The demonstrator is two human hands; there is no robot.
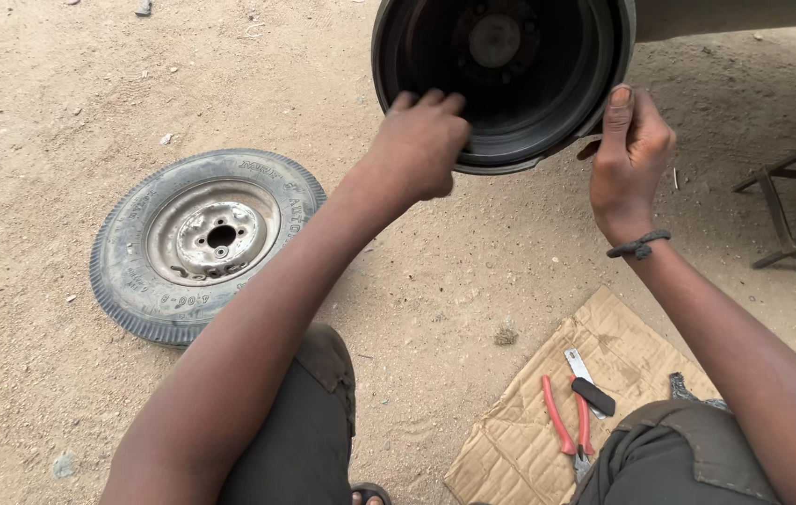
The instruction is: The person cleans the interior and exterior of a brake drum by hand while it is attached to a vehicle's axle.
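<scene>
A black round brake drum [501, 65] hangs at the top centre, its open face toward me. My left hand [421, 140] grips its lower left rim, fingers curled over the edge. At the lower right rim my right hand [630, 150] presses against the drum, thumb up along the edge; a dark cord bracelet [638, 246] circles that wrist. Whether the drum sits on a hub is hidden.
A small tyre on a worn metal wheel [203, 241] lies flat on the sandy ground at left. A piece of cardboard [520, 440] at lower right carries red-handled pliers [568, 425] and a black-handled tool [589, 385]. A metal frame [786, 201] stands at right.
</scene>
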